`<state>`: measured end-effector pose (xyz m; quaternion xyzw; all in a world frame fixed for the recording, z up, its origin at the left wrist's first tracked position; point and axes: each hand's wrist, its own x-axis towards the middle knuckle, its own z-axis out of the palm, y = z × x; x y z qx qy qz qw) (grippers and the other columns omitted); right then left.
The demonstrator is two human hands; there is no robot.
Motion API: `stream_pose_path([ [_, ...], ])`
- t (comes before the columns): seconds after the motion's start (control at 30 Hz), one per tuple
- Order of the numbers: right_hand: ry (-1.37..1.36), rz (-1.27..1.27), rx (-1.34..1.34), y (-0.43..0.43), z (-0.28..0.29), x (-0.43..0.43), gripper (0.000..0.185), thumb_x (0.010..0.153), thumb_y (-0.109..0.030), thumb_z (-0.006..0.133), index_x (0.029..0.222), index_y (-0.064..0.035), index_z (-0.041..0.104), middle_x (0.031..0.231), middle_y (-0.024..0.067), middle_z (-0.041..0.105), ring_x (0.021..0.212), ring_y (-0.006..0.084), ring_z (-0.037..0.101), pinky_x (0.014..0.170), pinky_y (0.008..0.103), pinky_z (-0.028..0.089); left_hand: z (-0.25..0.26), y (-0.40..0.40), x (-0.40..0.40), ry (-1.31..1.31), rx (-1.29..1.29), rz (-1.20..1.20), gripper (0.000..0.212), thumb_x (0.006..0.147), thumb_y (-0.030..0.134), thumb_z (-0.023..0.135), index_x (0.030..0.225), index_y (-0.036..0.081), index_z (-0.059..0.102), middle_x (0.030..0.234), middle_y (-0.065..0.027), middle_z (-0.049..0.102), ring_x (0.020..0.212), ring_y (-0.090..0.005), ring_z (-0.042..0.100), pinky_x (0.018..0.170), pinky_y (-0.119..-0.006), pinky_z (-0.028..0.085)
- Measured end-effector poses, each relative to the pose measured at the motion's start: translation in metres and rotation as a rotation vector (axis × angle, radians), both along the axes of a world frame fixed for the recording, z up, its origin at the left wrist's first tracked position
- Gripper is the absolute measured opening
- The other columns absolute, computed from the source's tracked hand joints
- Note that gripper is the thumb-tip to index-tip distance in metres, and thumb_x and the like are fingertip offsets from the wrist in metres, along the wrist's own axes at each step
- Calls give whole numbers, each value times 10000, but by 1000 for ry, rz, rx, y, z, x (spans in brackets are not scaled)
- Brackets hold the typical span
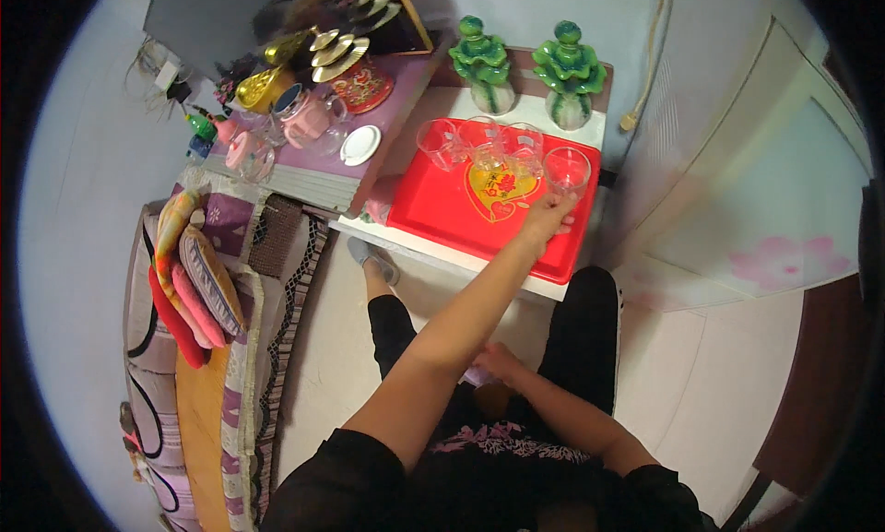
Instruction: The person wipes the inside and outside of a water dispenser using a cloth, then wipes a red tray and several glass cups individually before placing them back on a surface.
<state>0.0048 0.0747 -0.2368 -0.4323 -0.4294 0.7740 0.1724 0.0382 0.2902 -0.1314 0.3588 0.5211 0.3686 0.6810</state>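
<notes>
My left hand [551,217] reaches across to the right end of a red plastic tray [435,207], its fingers on the near side of a clear drinking glass [567,171]. Left of that glass, in a row along the tray's far side, stand several more clear glasses [486,145], some bearing small labels. A yellow heart design with writing decorates the tray's floor. Close to my lap, my right hand [494,362] is curled at a light purple thing, seemingly a cloth [478,375], which is mostly hidden.
Two green and white ceramic ornaments [492,82] [570,82] stand behind the tray on a white table [442,245]. A purple-topped cabinet [304,172] at left holds a pink jug [304,120], a white lid [361,145] and glassware. A sofa with cushions [211,279] is further left.
</notes>
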Motion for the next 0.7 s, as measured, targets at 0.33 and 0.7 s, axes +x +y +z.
stream_pose_path([
  [0.33, 55, -140, -67, -3, -34, 7, 164, 742, -104, 558, 873, -24, 616, 828, 55, 621, 719, 150, 577, 644, 293, 468, 17, -51, -66, -29, 435, 87, 158, 891, 232, 511, 803, 101, 502, 648, 25, 462, 532, -82, 408, 496, -231, 341],
  [0.7, -104, -98, -90, 1, -38, 7, 198, 739, -104, 566, 903, 2, 594, 815, 61, 596, 720, 149, 557, 612, 288, 460, 154, -74, -328, 235, 699, 681, 252, 897, 251, 486, 709, 84, 466, 598, 24, 426, 487, -60, 376, 444, -207, 298],
])
